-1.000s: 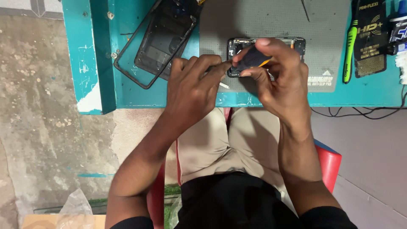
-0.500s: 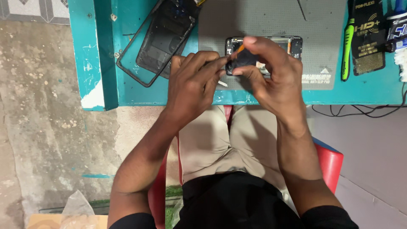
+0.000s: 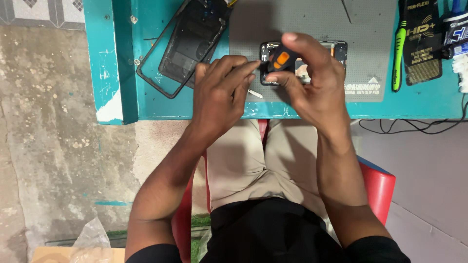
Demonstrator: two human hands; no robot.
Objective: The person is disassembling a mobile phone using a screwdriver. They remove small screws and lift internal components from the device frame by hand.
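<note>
Work surface: teal table point(image 3: 146, 104), seen from above; a grey anti-slip mat point(image 3: 312, 24) covers its middle and reaches close to the near edge.
Item under work: opened phone point(image 3: 336, 48), lying flat on the mat just short of the table's near edge; dark frame with rounded corners, back removed, internal parts exposed; most of its middle is hidden behind the hands.
Right hand point(image 3: 317, 85): raised over the phone; thumb and fingers clamped together on a small screwdriver point(image 3: 280, 58) with a black handle and an orange patch; the tip is hidden, so contact with the phone cannot be told.
Left hand point(image 3: 219, 97): resting at the mat's left edge; fingers together and curled, fingertips point(image 3: 251, 68) pressed toward the phone's left end beside the screwdriver; whether they pinch anything cannot be told.
Loose part: small pale sliver point(image 3: 255, 93) on the mat, just beside the left hand.
Left of mat: black back cover point(image 3: 190, 41) lying tilted inside a thin dark frame point(image 3: 146, 73); well apart from the phone.
Right end of table: green-handled brush point(image 3: 399, 53) beside a black printed packet point(image 3: 423, 44); black cables point(image 3: 414, 127) hang over the near edge.
Seating: red chair point(image 3: 380, 187) beneath the person.
</note>
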